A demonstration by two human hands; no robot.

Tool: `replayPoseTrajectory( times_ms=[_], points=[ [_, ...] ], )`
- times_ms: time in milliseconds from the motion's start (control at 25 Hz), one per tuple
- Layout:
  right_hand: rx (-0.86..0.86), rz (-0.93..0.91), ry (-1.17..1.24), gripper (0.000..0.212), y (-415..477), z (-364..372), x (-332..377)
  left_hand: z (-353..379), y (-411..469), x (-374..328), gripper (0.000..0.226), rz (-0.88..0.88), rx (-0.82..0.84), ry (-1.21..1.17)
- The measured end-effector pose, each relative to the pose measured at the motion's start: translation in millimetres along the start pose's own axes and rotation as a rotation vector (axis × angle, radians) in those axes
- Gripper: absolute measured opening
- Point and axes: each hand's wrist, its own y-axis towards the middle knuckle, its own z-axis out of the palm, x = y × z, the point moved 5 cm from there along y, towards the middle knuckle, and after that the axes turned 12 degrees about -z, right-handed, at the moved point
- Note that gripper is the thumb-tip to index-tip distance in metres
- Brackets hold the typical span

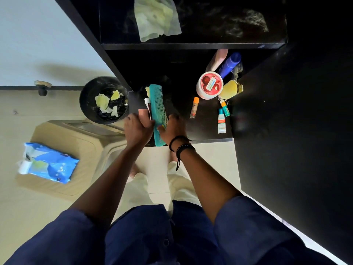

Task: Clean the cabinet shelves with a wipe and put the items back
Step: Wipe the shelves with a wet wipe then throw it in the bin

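Observation:
A pale wipe (156,18) lies spread on the upper black cabinet shelf (193,46). Over the lower shelf (204,134), my right hand (172,128) grips a teal comb (157,109) near its handle. My left hand (136,129) holds a pink item (142,112) and a white and dark tube (148,106) beside the comb. On the lower shelf stand a red-lidded round jar (209,87), a blue bottle (229,65), a pink bottle (217,59) and a yellow item (230,89). An orange-capped stick (194,107) and two small tubes (222,119) lie there too.
A black bin (104,100) with used wipes stands left of the cabinet. A blue wipe pack (47,162) lies on a beige stool (76,146) at the left. The dark cabinet door (296,121) stands open on the right. My feet are below the shelf edge.

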Motion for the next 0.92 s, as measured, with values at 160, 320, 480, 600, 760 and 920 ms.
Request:
replayPoseTrajectory(
  times_ms=[160, 320, 480, 600, 760, 920],
  points=[
    [0.105, 0.062, 0.094, 0.046, 4.8, 6.9, -2.2, 8.3, 1.0, -7.7, 0.045, 0.001, 0.096, 0.005],
    [0.184, 0.066, 0.177, 0.032, -0.5, 10.4, -9.8, 17.0, -4.0, -12.1, 0.033, -0.013, 0.139, 0.017],
    [0.088, 0.054, 0.307, 0.031, -10.9, -3.4, -19.3, 26.1, -11.4, -16.3, 0.042, -0.009, 0.177, -0.082],
    [0.015, 0.047, 0.293, 0.028, -21.2, -23.2, -40.3, 42.8, -28.0, -30.8, 0.052, 0.044, 0.265, -0.146],
    [-0.097, 0.052, 0.272, 0.027, -33.7, -55.5, -70.5, 70.8, -51.4, -57.7, 0.049, 0.075, 0.335, -0.142],
    [-0.127, 0.093, 0.186, 0.037, -34.4, -81.5, -88.4, 88.7, -68.5, -87.1, 0.049, 0.161, 0.412, -0.147]
  ],
)
